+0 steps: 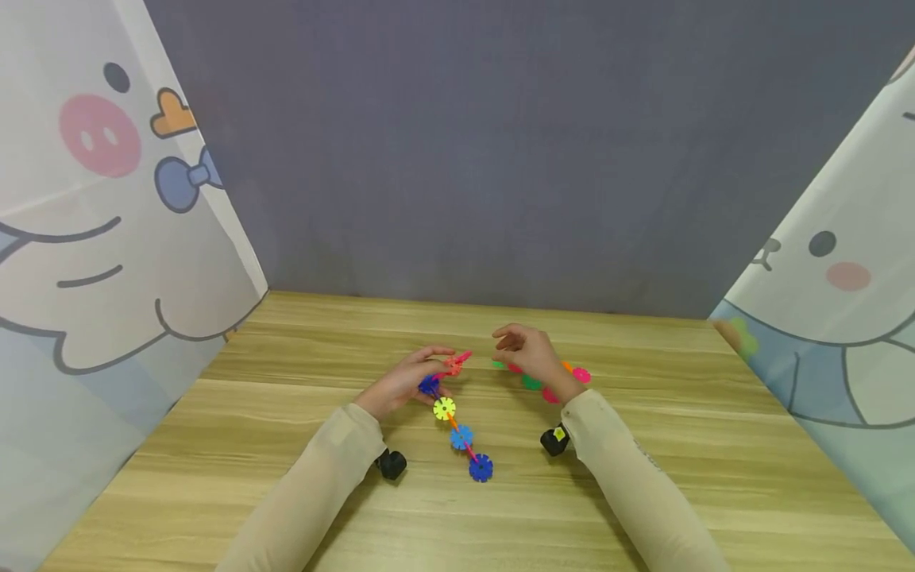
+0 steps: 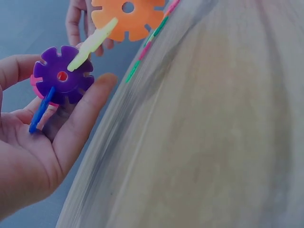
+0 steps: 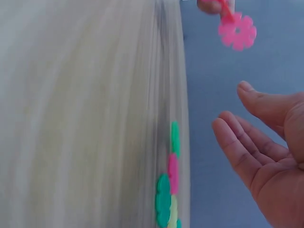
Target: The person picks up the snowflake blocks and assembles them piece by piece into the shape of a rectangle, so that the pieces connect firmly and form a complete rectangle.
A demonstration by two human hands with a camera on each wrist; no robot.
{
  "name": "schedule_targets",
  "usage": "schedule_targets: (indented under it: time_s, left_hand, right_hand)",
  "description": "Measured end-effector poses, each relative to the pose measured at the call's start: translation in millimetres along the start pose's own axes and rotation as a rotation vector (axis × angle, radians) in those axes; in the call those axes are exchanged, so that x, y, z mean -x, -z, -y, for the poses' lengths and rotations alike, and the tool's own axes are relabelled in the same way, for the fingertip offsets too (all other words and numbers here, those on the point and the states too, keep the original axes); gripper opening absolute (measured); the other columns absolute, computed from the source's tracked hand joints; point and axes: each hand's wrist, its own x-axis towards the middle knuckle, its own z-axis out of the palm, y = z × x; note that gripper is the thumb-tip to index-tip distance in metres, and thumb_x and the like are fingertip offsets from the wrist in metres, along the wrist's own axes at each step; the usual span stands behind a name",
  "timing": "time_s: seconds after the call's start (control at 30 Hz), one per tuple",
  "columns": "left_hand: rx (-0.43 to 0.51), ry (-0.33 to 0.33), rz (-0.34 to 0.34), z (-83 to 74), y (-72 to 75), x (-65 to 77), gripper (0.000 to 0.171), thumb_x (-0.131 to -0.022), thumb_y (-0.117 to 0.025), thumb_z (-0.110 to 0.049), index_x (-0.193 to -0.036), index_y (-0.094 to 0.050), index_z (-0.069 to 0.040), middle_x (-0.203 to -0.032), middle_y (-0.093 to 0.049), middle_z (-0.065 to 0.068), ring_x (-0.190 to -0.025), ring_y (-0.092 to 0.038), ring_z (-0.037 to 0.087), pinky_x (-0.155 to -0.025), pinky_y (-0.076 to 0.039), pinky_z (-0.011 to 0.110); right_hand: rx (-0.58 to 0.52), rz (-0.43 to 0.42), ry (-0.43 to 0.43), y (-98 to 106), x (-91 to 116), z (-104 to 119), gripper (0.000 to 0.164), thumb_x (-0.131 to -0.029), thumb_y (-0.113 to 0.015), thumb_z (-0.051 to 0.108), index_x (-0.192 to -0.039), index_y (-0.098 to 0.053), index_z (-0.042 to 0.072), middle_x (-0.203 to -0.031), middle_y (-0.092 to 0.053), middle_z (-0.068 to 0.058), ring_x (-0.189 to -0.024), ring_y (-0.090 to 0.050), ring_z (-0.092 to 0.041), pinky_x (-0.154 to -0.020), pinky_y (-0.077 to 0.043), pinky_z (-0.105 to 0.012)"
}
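Observation:
My left hand (image 1: pixel 407 381) grips one end of a chain of slotted plastic snowflake discs (image 1: pixel 461 438). Blue, yellow, orange and pink discs make up the chain, which trails toward the near side. In the left wrist view, thumb and fingers hold it near a purple disc (image 2: pixel 61 78), joined by a yellow-green disc to an orange disc (image 2: pixel 127 21). A pink disc (image 3: pixel 237 32) juts from the held end toward my right hand (image 1: pixel 530 353). That hand hovers right of the chain, holding nothing, its fingers loosely bent and thumb apart in the right wrist view.
Several loose discs lie under and beside my right hand, among them a green disc (image 1: pixel 531 382) and a pink disc (image 1: pixel 582 374). Black wrist cameras (image 1: pixel 391 465) sit at both cuffs. A grey panel (image 1: pixel 457 159) stands behind the wooden table (image 1: pixel 286 413), with cartoon-printed cloths at the sides.

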Motion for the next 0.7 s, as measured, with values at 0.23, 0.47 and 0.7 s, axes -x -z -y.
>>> schedule_targets:
  time_s: [0.23,0.47,0.7]
  left_hand:
    - [-0.019,0.000,-0.007,-0.5,-0.4,-0.3,0.051,-0.100,-0.060,-0.019,-0.147,-0.043,-0.009,-0.130,-0.059,0.018,-0.073,-0.070,0.016,-0.068,-0.057,0.038]
    - [-0.006,0.004,-0.014,-2.3,0.7,1.4,0.049,-0.100,-0.058,-0.020,-0.148,-0.047,-0.015,-0.131,-0.061,0.018,-0.083,-0.072,0.019,-0.065,-0.054,0.034]
    - [0.001,0.007,0.001,-2.2,1.7,1.7,0.050,-0.101,-0.056,-0.018,-0.149,-0.046,-0.017,-0.131,-0.063,0.017,-0.087,-0.073,0.018,-0.060,-0.048,0.029]
  right_hand:
    - [0.016,0.044,-0.067,5,-8,-14,0.034,-0.087,-0.075,0.004,-0.119,-0.065,-0.004,-0.107,-0.068,-0.019,-0.097,-0.065,-0.033,-0.080,-0.058,-0.042]
    - [0.016,0.108,-0.162,5,-17,-20,0.041,-0.084,-0.076,0.000,-0.123,-0.064,-0.005,-0.115,-0.065,-0.022,-0.100,-0.065,-0.036,-0.077,-0.059,-0.038]
    - [0.036,0.166,-0.092,5,-27,-37,0.040,-0.076,-0.083,0.003,-0.113,-0.069,-0.003,-0.104,-0.069,-0.017,-0.091,-0.069,-0.032,-0.074,-0.059,-0.036]
